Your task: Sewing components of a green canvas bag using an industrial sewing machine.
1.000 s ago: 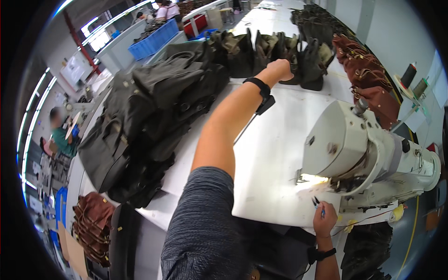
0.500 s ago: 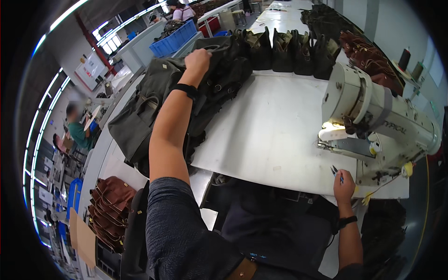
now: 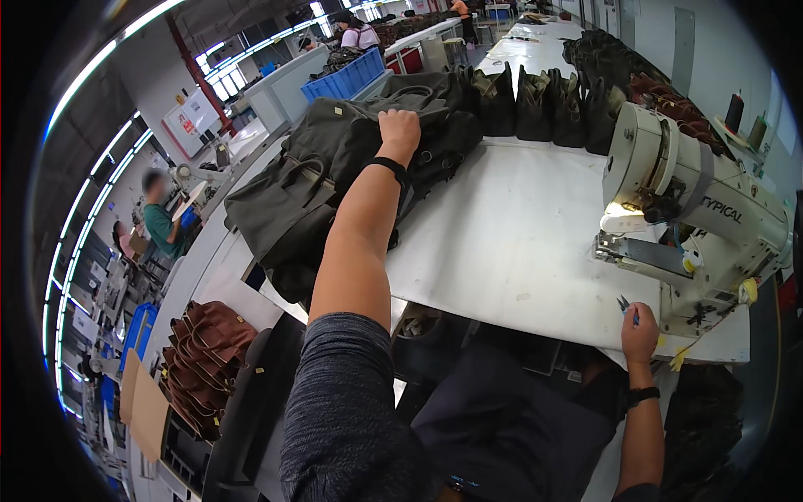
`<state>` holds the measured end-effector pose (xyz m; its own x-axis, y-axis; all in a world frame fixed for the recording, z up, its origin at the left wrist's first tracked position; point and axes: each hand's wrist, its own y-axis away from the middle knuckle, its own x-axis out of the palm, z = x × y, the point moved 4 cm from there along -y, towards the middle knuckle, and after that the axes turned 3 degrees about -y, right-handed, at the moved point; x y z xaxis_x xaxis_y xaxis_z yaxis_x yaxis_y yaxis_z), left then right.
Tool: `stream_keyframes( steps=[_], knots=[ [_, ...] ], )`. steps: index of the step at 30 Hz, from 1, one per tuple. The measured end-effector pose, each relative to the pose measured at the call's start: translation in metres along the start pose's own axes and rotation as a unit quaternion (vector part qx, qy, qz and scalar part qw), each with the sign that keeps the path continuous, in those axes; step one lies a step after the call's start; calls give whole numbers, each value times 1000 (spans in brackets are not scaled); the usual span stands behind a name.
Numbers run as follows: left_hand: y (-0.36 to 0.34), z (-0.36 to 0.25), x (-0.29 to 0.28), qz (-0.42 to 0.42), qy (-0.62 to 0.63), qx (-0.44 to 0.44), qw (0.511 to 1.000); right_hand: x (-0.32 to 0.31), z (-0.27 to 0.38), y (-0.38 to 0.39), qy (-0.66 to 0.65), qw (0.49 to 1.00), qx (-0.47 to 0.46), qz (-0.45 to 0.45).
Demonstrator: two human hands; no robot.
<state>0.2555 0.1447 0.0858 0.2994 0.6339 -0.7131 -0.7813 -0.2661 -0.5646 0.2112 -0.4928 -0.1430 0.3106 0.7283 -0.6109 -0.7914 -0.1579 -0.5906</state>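
Your left hand (image 3: pixel 400 130) has its fingers curled at the top of the dark bag pile (image 3: pixel 335 138); whether it grips cloth, I cannot tell. Your right hand (image 3: pixel 640 331) closes around snips (image 3: pixel 626 306), 2 blades parted, near the front edge. Between pile and sewing machine (image 3: pixel 669 192), the white tabletop (image 3: pixel 519 226) lies open.

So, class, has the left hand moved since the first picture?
Yes: the left hand moved left, judged against the sewing machine, from the upright bags to the heap of dark bags.
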Motion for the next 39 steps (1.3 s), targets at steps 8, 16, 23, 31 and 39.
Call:
stream_keyframes(
  steps=[8,16,23,31,39],
  knots=[
    [-20,50,-106,-380,180,-52,906,-2,8,2,-2,1000,5,8],
    [197,-73,-105,-185,311,288,886,-4,0,-2,4,1000,-11,11],
    [261,-113,-61,37,301,293,907,-3,-2,-6,16,1000,2,-20],
    [281,-202,-175,0,503,296,812,-2,7,-18,101,993,-21,-60],
    [459,-277,-179,57,563,541,623,2,212,45,-392,806,-66,439]
  ],
)
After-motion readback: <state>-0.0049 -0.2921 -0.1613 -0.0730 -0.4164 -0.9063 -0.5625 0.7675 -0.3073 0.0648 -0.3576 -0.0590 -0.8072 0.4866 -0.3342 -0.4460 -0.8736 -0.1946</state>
